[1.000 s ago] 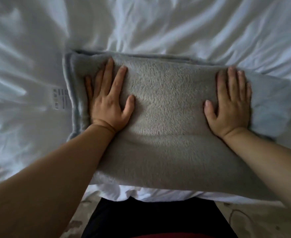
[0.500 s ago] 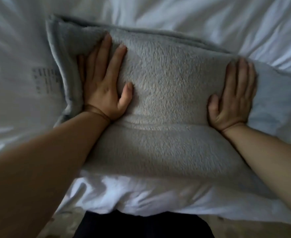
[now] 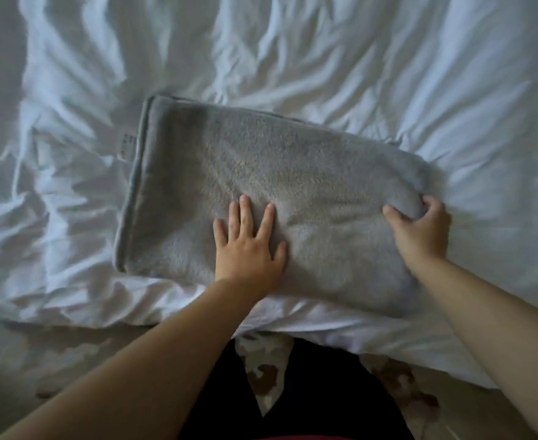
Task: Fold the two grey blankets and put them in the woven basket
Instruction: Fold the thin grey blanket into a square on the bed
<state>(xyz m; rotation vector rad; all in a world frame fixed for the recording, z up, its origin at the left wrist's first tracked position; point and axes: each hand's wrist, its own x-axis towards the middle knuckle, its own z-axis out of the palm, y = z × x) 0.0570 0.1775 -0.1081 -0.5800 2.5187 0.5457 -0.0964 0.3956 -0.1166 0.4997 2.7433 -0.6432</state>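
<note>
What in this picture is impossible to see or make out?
Head view:
- Woven basket, second grey blanket: outside the frame.
- Print on the white care label: too small, blurred.
- Fingertips of the right hand: curled behind the edge of the folded grey fleece blanket.

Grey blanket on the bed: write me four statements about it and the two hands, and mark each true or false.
1. The blanket lies folded on the white sheet. True.
2. The left hand pinches a corner of the blanket. False: it rests flat on top, fingers straight and spread.
3. The right hand grips the blanket's right end. True.
4. A woven basket stands beside the blanket. False: no basket is in view.
</note>
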